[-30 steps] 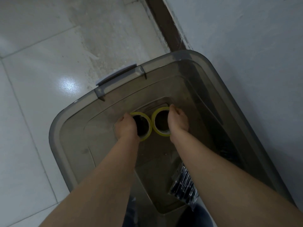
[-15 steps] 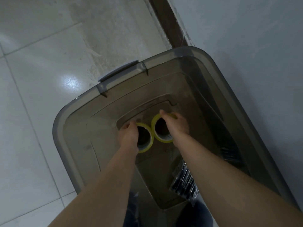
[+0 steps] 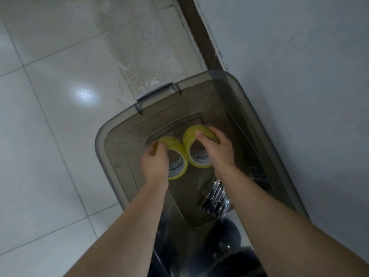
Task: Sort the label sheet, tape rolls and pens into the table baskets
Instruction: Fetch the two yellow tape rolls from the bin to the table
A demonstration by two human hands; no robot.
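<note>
At the frame's centre, inside a smoky translucent plastic storage bin (image 3: 99,142), the left hand (image 3: 155,162) curls round one yellow tape roll (image 3: 174,144). The right hand (image 3: 216,149) grips a second yellow tape roll (image 3: 191,135) just beside it. A clear-wrapped bundle of black pens (image 3: 213,199) lies lower right, partly hidden by the right forearm. White floor tiles (image 3: 50,140) fill the left and a grey wall (image 3: 299,76) the right.

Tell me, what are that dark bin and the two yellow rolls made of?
Bin: looks like smoky translucent plastic, smooth and faintly glossy, since light passes through its rim and walls. Left roll and right roll: shiny yellowish adhesive tape, wound in layers on pale cores, probably cardboard, though that is hard to tell.
</note>
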